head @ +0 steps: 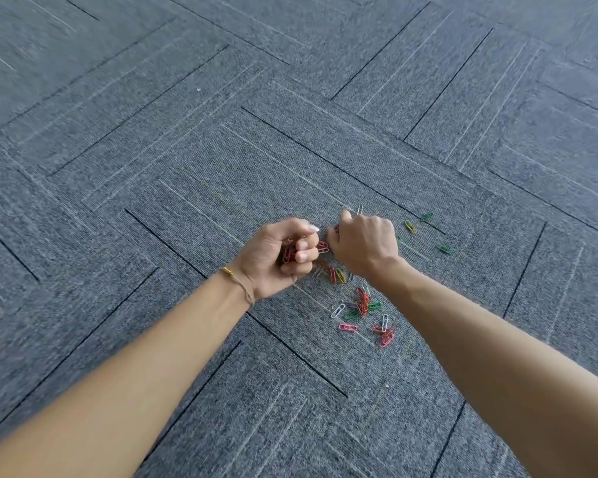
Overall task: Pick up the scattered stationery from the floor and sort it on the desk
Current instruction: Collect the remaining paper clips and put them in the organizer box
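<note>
Several coloured paper clips (362,303) lie scattered on the grey carpet: red, green, yellow, pink and silver. My left hand (278,257) is curled into a fist around a bunch of red and silver paper clips (288,251). My right hand (363,244) is right beside it, knuckles up, fingers curled down onto the carpet where a red clip (322,246) and a silver clip (359,210) show at its fingertips. What the right fingers hold is hidden under the hand. More clips lie to its right, yellow (409,226) and green (444,249).
Grey carpet tiles (187,150) with dark seams fill the whole view. A small white speck (198,89) lies farther off on the carpet. No desk or container is in view.
</note>
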Action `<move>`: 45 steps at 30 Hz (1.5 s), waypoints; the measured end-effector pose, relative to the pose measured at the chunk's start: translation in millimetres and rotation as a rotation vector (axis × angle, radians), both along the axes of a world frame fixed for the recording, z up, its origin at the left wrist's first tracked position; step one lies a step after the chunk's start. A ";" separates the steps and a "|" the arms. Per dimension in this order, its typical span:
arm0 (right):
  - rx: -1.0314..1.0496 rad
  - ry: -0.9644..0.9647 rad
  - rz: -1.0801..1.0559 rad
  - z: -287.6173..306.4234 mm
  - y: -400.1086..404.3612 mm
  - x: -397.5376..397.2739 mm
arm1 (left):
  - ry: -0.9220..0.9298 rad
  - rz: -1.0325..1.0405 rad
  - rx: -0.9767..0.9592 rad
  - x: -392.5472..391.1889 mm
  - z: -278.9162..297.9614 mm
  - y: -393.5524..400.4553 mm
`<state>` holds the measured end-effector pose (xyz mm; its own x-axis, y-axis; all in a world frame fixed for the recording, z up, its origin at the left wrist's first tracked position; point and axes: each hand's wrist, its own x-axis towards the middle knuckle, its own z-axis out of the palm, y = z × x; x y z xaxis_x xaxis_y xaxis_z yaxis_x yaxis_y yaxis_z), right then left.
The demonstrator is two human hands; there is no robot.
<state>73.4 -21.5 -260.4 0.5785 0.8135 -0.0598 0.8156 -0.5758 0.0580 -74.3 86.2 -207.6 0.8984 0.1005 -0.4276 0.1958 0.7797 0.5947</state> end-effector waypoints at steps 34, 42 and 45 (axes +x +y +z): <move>1.027 2.042 -0.492 40.3 -61.3 -28.0 | 0.255 -0.779 2.330 22.0 -42.3 -8.3; 0.881 1.842 -0.549 27.6 -63.6 -20.1 | 0.180 -0.685 2.258 19.4 -45.3 -14.2; 0.689 1.420 -0.581 22.2 -52.7 -15.9 | 0.250 -0.607 2.018 19.9 -42.9 -17.5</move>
